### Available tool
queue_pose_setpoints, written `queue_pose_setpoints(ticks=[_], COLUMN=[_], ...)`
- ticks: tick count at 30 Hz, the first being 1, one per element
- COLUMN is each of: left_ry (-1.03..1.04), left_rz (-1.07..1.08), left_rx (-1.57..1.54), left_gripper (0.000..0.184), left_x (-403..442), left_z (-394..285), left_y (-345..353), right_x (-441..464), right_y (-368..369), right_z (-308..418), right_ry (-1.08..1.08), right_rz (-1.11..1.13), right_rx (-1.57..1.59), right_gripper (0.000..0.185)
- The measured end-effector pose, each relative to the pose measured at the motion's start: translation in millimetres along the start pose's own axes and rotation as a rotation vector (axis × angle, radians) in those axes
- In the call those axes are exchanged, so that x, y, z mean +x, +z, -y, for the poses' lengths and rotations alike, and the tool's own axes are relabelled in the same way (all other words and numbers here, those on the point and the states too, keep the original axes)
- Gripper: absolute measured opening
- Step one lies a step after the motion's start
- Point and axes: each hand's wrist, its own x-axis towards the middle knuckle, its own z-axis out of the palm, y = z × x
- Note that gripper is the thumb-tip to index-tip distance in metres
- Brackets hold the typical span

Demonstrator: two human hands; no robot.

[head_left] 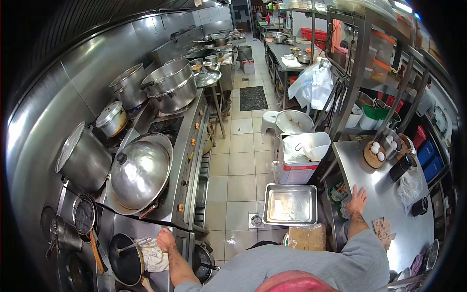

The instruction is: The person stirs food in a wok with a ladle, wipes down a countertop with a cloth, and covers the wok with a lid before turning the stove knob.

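My left hand (166, 239) is closed at the front edge of the stove counter, right beside a crumpled white cloth (154, 257). Whether its curled fingers grip anything is hidden. A black frying pan (124, 267) lies to the left of the cloth, with a metal utensil (135, 245) resting across its rim. On the other side, my right hand (357, 200) lies with fingers spread on the near edge of a steel table (372, 177). Farther back on that table sit white eggs (375, 148) in a brown container, a black bottle (401, 167) and a clear plastic bag (409, 187).
A domed lid (141, 173) covers a wok on the stove, among large steel pots (85, 158). A metal tray (290, 204) and a cardboard box (306, 237) are low in front of me. A bin (301, 160) and a white stool (269, 121) border the tiled aisle.
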Motion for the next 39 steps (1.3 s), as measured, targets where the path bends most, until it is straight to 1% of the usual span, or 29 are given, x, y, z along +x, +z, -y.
queue_pose_setpoints(ticks=[3,5,7,14,16,17,18,20,27,29,32,39], left_ry=[-0.018,-0.039,-0.035,-0.028,-0.031,-0.031,-0.034,-0.009,-0.016,-0.005,-0.025,0.000], left_rz=[-0.010,0.050,0.057,0.053,0.055,0.059,0.055,-0.041,-0.042,-0.015,0.002,-0.028], left_rx=[0.009,-0.034,-0.035,-0.029,-0.029,-0.031,-0.036,-0.010,-0.005,0.012,0.013,0.018], left_gripper=[0.041,0.040,0.040,0.041,0.041,0.041,0.041,0.042,0.042,0.042,0.042,0.042], left_x=[2,2,1,1,1,2,2,1,3,2,2,0], left_z=[0,0,-1,-2,-1,-2,-3,-2,3,0,0,-2], left_y=[0,0,-1,-5,-5,-5,-3,1,8,5,6,-1], right_x=[3,4,-4,-2,3,6,7,10,1,0,4,1], right_y=[9,5,-13,-10,1,9,13,19,-1,-2,2,7], right_z=[-1,-2,6,4,1,-2,-4,-5,2,1,0,-2], right_ry=[0.000,0.003,0.017,0.007,0.012,0.010,0.009,0.005,0.013,0.020,0.005,0.005], right_rz=[-0.028,-0.033,0.057,0.044,0.018,0.014,-0.006,-0.025,0.022,0.044,0.030,-0.002], right_rx=[-0.019,-0.036,0.016,0.020,-0.022,-0.020,-0.037,-0.055,-0.030,-0.021,0.004,-0.023], right_gripper=[0.101,0.102,0.102,0.099,0.106,0.106,0.107,0.107,0.108,0.108,0.108,0.107])
